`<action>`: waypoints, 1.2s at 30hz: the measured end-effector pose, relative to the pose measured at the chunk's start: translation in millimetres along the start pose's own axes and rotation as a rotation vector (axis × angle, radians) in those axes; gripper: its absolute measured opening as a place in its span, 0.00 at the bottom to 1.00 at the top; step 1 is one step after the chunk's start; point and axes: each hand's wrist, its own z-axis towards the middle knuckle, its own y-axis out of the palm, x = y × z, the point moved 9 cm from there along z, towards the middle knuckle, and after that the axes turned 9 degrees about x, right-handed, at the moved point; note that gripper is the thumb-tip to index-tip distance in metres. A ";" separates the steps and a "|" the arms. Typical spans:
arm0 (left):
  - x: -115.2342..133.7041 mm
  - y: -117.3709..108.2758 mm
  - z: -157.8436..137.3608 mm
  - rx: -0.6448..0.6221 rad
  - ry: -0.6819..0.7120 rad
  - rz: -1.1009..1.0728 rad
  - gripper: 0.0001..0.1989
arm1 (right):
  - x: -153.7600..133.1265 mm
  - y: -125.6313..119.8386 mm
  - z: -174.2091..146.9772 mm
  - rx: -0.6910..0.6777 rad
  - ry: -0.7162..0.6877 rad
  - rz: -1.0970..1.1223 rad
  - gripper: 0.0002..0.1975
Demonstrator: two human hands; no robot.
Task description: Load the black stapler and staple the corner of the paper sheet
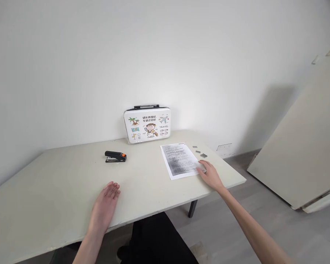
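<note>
The printed sheet (178,158) is laid flat on the table (143,190), in front of the white case (147,124) and to its right. Its near right corner is met by the right hand (210,176); whether the grip is clenched there cannot be told. Light handling is advised, with the grey strips (203,155), farther right of the case, left undisturbed. The black stapler (115,157) is set left-front of the case; nothing is grasped by the left hand (106,200), nearer than the stapler.

Bare left hand (106,205) relaxed, fingers (112,189) close together, slightly bent, pointing forward; bare left forearm (88,247) angled inward. Bare right hand (211,176) farther forward, thumb and fingers parted; bare right forearm (248,223) stretched diagonally.
</note>
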 end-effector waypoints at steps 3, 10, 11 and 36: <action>-1.3 0.4 0.7 -0.012 0.008 -0.011 0.11 | -8.3 8.3 -5.7 -0.095 -0.070 -0.155 0.29; -2.5 0.5 4.8 -0.038 0.005 -0.020 0.09 | -16.6 26.7 -13.8 -0.230 -0.182 -0.371 0.28; -2.6 0.2 5.3 -0.039 0.005 -0.020 0.08 | -16.6 28.2 -14.0 -0.239 -0.191 -0.387 0.28; -6.2 43.9 -42.6 -0.367 0.779 0.993 0.14 | -143.3 41.0 -100.4 -0.248 -0.412 -0.150 0.23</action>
